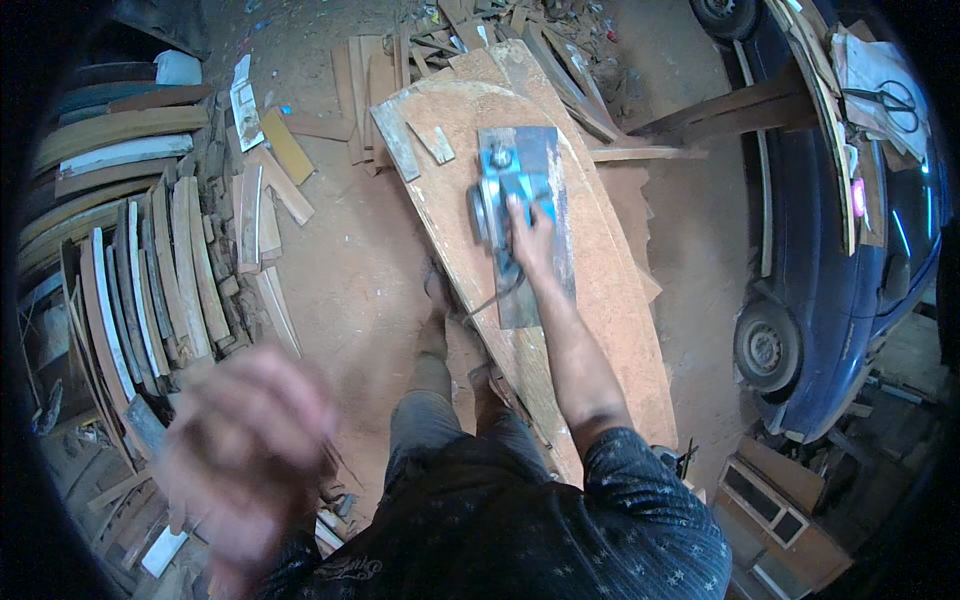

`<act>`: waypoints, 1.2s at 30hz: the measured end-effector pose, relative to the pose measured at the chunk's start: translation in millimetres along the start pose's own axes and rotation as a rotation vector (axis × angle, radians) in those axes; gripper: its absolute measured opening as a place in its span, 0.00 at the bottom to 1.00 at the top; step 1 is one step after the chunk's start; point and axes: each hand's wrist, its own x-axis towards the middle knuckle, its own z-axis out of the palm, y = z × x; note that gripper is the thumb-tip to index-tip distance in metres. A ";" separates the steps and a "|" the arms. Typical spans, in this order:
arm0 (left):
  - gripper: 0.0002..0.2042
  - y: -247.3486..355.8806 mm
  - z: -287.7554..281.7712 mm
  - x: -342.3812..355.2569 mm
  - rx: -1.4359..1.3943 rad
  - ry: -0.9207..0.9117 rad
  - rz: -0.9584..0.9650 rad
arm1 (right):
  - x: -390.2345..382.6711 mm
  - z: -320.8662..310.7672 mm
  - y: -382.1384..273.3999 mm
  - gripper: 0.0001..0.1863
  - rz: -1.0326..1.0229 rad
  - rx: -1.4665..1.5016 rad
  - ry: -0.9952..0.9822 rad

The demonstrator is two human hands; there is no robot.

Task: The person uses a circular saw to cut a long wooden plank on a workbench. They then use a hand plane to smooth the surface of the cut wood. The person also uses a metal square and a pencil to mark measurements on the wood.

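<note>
My right hand (532, 235) is closed round the handle of a blue electric planer (503, 190). Under the planer lies a long, dark grey rectangular board (562, 225), set lengthwise on a big wooden worktop (620, 330) with a curved right edge. A dark cord (497, 297) trails from the tool toward the worktop's left edge. Close to the camera, at lower left, my left hand (250, 440) is raised off the worktop and apart from the planer. Motion blur smears its fingers, so I cannot make out their pose.
Small wood offcuts (432, 142) lie at the worktop's far left. Many curved timber pieces (140, 290) are stacked along the left. Scrap wood (470, 25) covers the floor beyond. At right stands a blue car (840, 310), beside a raised board holding cloth and scissors (890, 98).
</note>
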 end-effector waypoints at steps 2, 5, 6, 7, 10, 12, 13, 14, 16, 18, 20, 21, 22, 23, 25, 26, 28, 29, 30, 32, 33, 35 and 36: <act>0.12 44.1 26.9 -3.4 -0.030 -0.046 0.114 | -47.5 -4.9 17.1 0.22 0.016 -0.008 -0.052; 0.12 52.4 42.0 -10.8 -0.141 -0.131 0.198 | -119.2 -39.1 54.1 0.19 -0.059 -0.035 -0.016; 0.12 56.1 48.7 -12.0 -0.154 -0.140 0.209 | -145.0 -47.1 52.8 0.18 -0.107 -0.023 0.016; 0.12 63.5 54.9 -15.2 -0.146 -0.132 0.210 | -167.9 -57.0 60.6 0.18 -0.060 -0.046 -0.031; 0.11 70.0 64.4 -26.1 -0.152 -0.112 0.223 | -226.1 -77.4 76.6 0.18 -0.053 -0.044 -0.043; 0.11 61.8 60.7 -27.2 -0.188 -0.127 0.229 | -235.6 -81.7 81.7 0.18 -0.085 -0.059 -0.002; 0.11 60.8 61.2 -28.8 -0.187 -0.117 0.226 | -235.2 -81.8 79.4 0.17 -0.102 -0.078 -0.004; 0.11 61.0 60.8 -28.2 -0.193 -0.112 0.225 | -233.4 -81.0 78.3 0.17 -0.119 -0.099 -0.005; 0.11 62.4 63.6 -27.2 -0.186 -0.091 0.222 | -210.1 -68.0 74.7 0.17 -0.187 -0.147 0.025; 0.11 68.4 65.3 -23.2 -0.169 -0.056 0.217 | -171.4 -50.4 57.4 0.18 -0.164 -0.134 -0.005; 0.10 68.0 63.6 -15.2 -0.163 -0.020 0.197 | -127.4 -29.1 34.2 0.19 -0.113 -0.116 -0.015; 0.10 66.6 62.4 -11.2 -0.165 -0.007 0.186 | -105.0 -17.1 26.1 0.20 -0.119 -0.126 0.010; 0.10 67.2 61.2 -6.9 -0.162 0.015 0.172 | -79.7 -4.6 21.2 0.22 -0.121 -0.128 0.027; 0.10 66.2 59.1 -3.8 -0.155 0.029 0.159 | -53.5 7.9 16.9 0.24 -0.122 -0.128 0.045; 0.10 65.5 55.9 3.2 -0.150 0.069 0.123 | -4.2 28.8 -9.6 0.27 -0.130 -0.131 0.040; 0.10 65.4 54.3 6.1 -0.147 0.088 0.100 | 19.9 39.4 -21.8 0.28 -0.212 -0.109 0.081; 0.10 64.4 55.1 12.6 -0.140 0.124 0.042 | 72.5 57.0 -31.1 0.31 -0.269 -0.150 0.121; 0.10 63.9 56.8 15.0 -0.135 0.145 0.012 | 98.6 61.6 -31.3 0.31 -0.248 -0.216 0.115; 0.10 62.6 59.1 16.5 -0.125 0.175 -0.023 | 119.7 66.9 -34.8 0.32 -0.269 -0.240 0.133; 0.10 51.8 61.1 15.2 -0.115 0.308 -0.143 | 142.7 77.0 -37.6 0.33 -0.279 -0.240 0.113; 0.10 41.9 62.8 11.4 -0.122 0.405 -0.238 | 148.5 78.7 -36.1 0.33 -0.261 -0.211 0.086; 0.08 -27.6 46.2 -12.0 -0.220 0.483 -0.400 | 145.9 59.6 -22.4 0.33 -0.198 -0.191 0.063; 0.09 -58.3 39.9 -13.3 -0.232 0.451 -0.424 | 131.5 51.6 -19.1 0.35 -0.148 -0.176 0.032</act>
